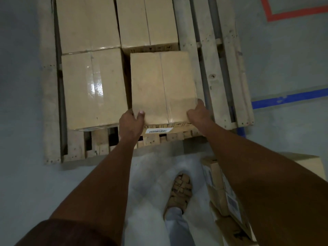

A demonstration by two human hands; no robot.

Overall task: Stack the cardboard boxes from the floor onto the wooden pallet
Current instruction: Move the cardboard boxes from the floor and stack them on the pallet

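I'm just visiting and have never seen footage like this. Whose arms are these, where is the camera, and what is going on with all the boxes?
There is no machine here: the arms belong to a person, and the single camera sits on their head, looking forward and down. The left hand and right hand grip the near corners of a cardboard box at the wooden pallet, which lies on the grey floor. Three more boxes already sit on the pallet, beside and behind the held one. Another box waits on the floor by the person's sandal. Red and blue tape lines mark the floor.
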